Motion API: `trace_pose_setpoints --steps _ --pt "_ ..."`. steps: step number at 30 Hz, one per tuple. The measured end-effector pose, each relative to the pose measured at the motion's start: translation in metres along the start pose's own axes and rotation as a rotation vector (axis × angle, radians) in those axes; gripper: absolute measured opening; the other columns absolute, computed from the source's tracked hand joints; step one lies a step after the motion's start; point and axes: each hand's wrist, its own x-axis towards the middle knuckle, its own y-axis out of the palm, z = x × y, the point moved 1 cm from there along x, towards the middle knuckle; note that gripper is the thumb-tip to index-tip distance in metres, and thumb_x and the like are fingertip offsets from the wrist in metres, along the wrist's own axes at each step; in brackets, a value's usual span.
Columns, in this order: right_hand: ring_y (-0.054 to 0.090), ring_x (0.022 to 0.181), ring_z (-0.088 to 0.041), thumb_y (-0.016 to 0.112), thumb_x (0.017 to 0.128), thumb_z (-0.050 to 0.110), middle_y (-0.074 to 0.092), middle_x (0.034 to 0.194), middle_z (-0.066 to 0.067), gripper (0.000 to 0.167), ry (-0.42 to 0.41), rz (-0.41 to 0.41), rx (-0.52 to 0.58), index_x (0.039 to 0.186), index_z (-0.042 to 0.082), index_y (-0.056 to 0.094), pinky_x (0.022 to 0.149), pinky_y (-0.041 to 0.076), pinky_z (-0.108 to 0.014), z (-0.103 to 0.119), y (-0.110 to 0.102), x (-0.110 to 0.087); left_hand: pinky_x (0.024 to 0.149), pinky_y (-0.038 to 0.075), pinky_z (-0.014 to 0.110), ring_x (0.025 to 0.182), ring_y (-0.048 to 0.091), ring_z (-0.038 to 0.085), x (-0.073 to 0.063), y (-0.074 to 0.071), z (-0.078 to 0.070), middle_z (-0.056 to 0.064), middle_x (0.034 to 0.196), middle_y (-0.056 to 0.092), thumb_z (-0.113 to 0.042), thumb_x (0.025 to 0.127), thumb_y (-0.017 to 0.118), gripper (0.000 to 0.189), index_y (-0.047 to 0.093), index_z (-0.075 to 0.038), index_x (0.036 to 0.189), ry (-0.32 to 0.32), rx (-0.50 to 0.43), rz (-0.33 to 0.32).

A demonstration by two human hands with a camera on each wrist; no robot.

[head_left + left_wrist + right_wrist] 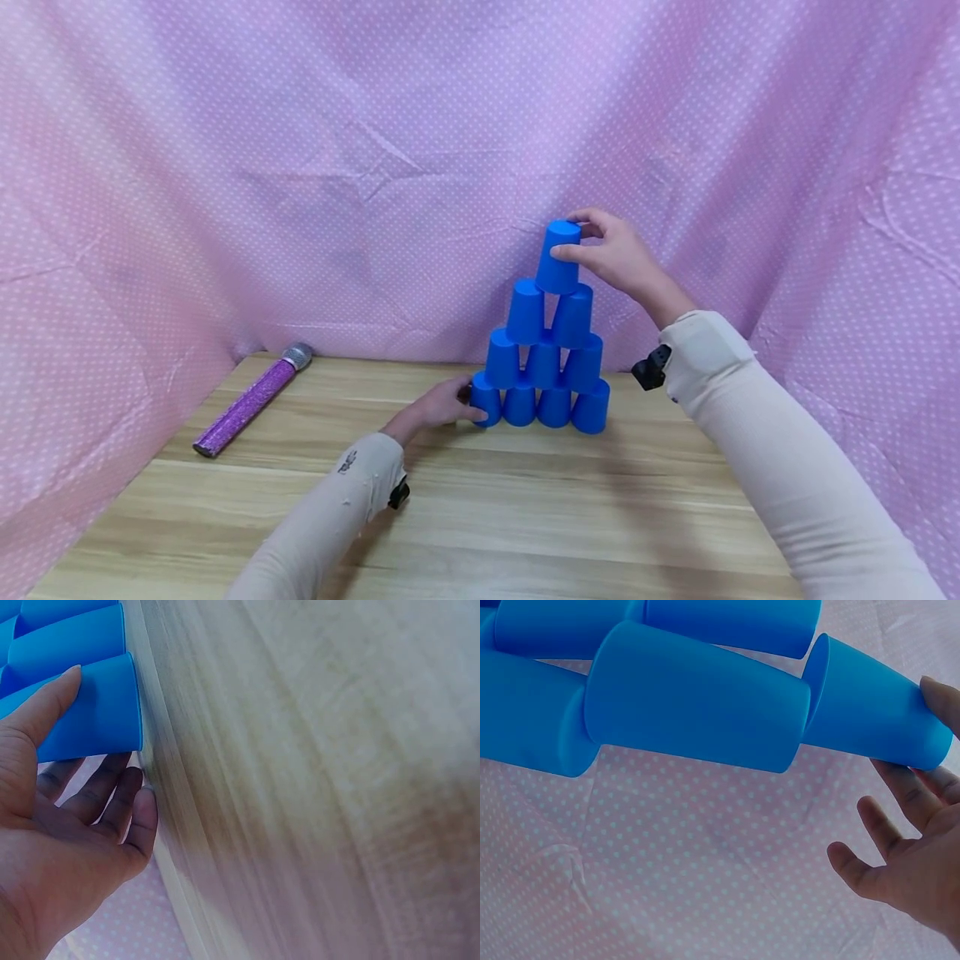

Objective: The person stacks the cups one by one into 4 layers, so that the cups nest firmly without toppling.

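Observation:
Blue cups stand upside down in a pyramid, with several in the bottom row, then three, two and one. My right hand (618, 254) pinches the top cup (558, 265) between thumb and fingers, its rim at the tops of the two cups (527, 312) below. In the right wrist view, two fingers of the right hand (922, 847) stand away from that top cup (877, 705). Low on the left, my left hand (442, 404) holds the bottom row's end cup (487, 402). The left wrist view shows the thumb on this cup (105, 709) and the fingers behind it.
A purple glittery microphone (251, 404) with a silver head lies at the left of the wooden table (525, 517). Pink dotted cloth (337, 208) hangs behind the table and along both sides. The pyramid stands near the table's back edge.

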Motion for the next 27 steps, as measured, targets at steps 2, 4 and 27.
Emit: trace_pose_setpoints --steps 2,4,27 --pt "0.050 0.135 -0.037 0.069 0.090 0.049 0.053 0.147 -0.014 0.070 0.000 0.003 0.000 0.147 0.017 0.045 0.107 0.040 -0.067 -0.001 0.001 0.002 0.109 0.045 0.053 0.132 0.054 0.034 0.000 -0.001 -0.001 0.015 0.142 0.057 -0.029 0.088 0.078 0.068 0.047 -0.010 0.145 0.000 -0.002 -0.001" --pt "0.050 0.135 -0.038 0.069 0.090 0.048 0.053 0.147 -0.014 0.070 -0.001 0.003 -0.002 0.148 0.016 0.045 0.107 0.041 -0.066 -0.001 0.002 0.003 0.109 0.045 0.054 0.132 0.054 0.034 -0.001 -0.001 -0.001 0.015 0.142 0.057 -0.029 0.088 0.078 0.067 0.048 -0.010 0.145 0.000 0.002 0.001" --pt "0.039 0.144 -0.042 0.064 0.092 0.055 0.042 0.156 -0.015 0.082 -0.007 0.046 -0.010 0.157 0.019 0.031 0.109 0.036 -0.069 0.000 -0.006 -0.004 0.101 0.051 0.054 0.135 0.050 0.036 -0.006 -0.003 0.002 0.014 0.147 0.052 -0.034 0.088 0.077 0.072 0.045 -0.012 0.149 -0.013 -0.013 -0.021"
